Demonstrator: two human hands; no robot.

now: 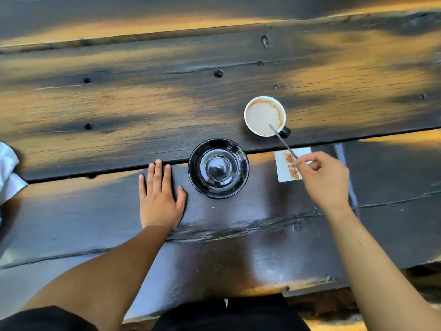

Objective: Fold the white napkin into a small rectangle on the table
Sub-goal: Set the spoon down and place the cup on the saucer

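A white napkin (285,174) with brown stains lies flat on the dark wooden table (143,111), right of centre, partly hidden under my right hand (324,180). That hand pinches the handle of a thin metal spoon (282,142), whose other end rests inside a white cup (264,115) of milky coffee. My left hand (160,194) lies flat on the table, palm down, fingers slightly apart, to the left of a black saucer (218,168). It holds nothing.
The black saucer stands between my hands, the cup just beyond the napkin. A white cloth (8,173) shows at the left edge. A gap between planks runs across the table behind the saucer. The table's near edge is at my lap.
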